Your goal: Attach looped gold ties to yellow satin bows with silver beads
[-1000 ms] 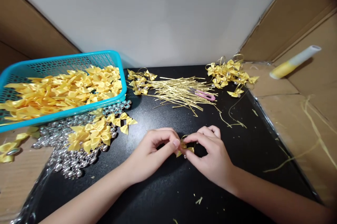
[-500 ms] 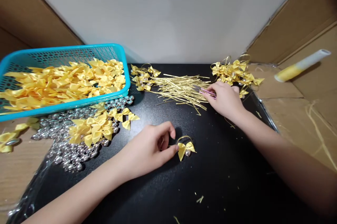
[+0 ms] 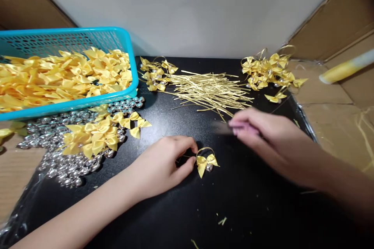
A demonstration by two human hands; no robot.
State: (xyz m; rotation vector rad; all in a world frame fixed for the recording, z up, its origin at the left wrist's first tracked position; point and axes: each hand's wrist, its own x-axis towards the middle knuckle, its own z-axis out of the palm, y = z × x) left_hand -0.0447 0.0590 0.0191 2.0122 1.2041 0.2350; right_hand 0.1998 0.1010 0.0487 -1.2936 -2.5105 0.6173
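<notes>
On the black tabletop, my left hand pinches the end of a yellow ribbon bow between thumb and fingers. The bow lies flat, with a gold tie looped above it and a silver bead under its knot. My right hand is closed around pink-handled scissors, smeared by motion; their metal tip points left toward the bow. Behind that hand lies a loose pile of gold twist ties. Left of my left hand, loose yellow bows rest on silver beads.
A blue plastic basket full of yellow bows stands at the back left. Finished-looking looped bows lie in a small cluster and a larger heap at the back. Cardboard and a yellow-white tube are at right. Tie scraps lie in front.
My right hand has drawn back from the twist ties toward me, bringing the scissors near the bow. My left hand stays on the bow. The whole view has shifted slightly.
</notes>
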